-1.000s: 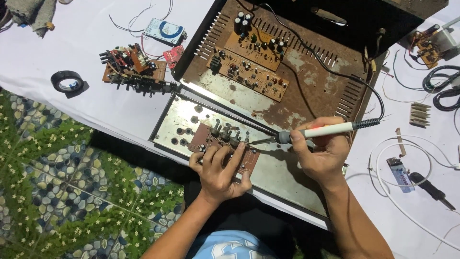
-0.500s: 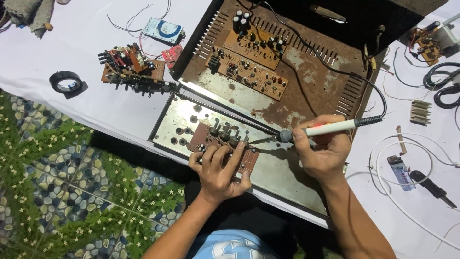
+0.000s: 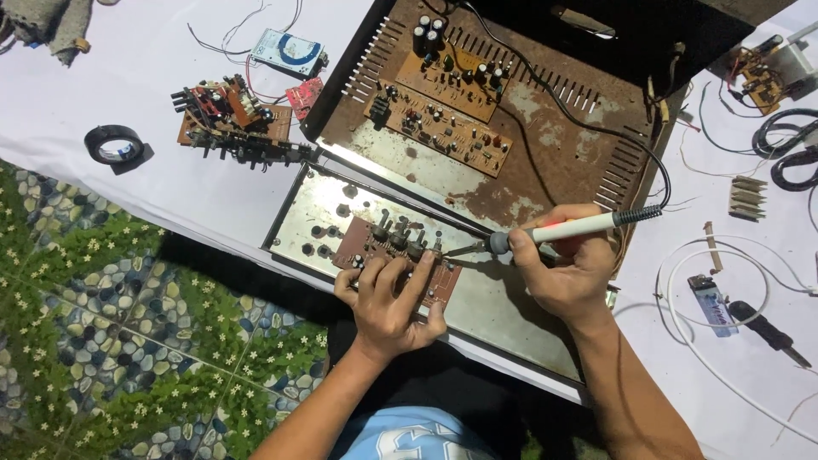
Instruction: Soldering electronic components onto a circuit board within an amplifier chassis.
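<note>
My left hand (image 3: 390,300) presses flat on a small brown circuit board (image 3: 388,249) with a row of knobs, lying on the metal front panel (image 3: 319,223) of an opened amplifier chassis (image 3: 554,162). My right hand (image 3: 567,264) grips a white soldering iron (image 3: 558,232); its tip touches the board's right edge, just beside my left fingers. The iron's black cord runs up over the rusty chassis floor.
Larger orange circuit boards (image 3: 443,102) sit inside the chassis. On the white cloth lie another board with knobs (image 3: 230,123), a roll of black tape (image 3: 113,143), a blue lighter (image 3: 709,303), a screwdriver (image 3: 767,332), white wire and black cables at right. Pebble-patterned floor lies at left.
Both hands stay in place on the board and iron; the view has shifted only slightly.
</note>
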